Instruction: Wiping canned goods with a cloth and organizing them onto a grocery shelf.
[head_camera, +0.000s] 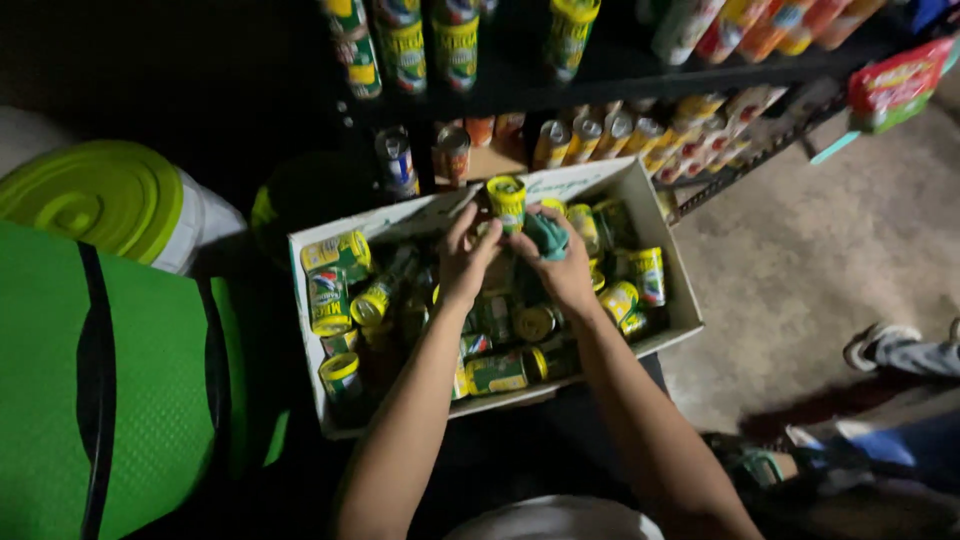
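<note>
A white cardboard box (672, 290) holds several green-and-yellow tins (328, 298) lying on their sides. My left hand (465, 255) is raised over the box, its fingers around a yellow-topped tin (507, 201) held upright. My right hand (560, 262) is right beside it, gripping a teal cloth (547, 234) that presses against the tin's side. Both forearms reach in from the bottom of the view.
Dark shelves (640, 70) behind the box carry rows of tins and bottles. A white drum with a lime-green lid (95, 195) and a green container (120, 390) stand at left. Another person's shoe (875, 345) and legs rest on the concrete floor at right.
</note>
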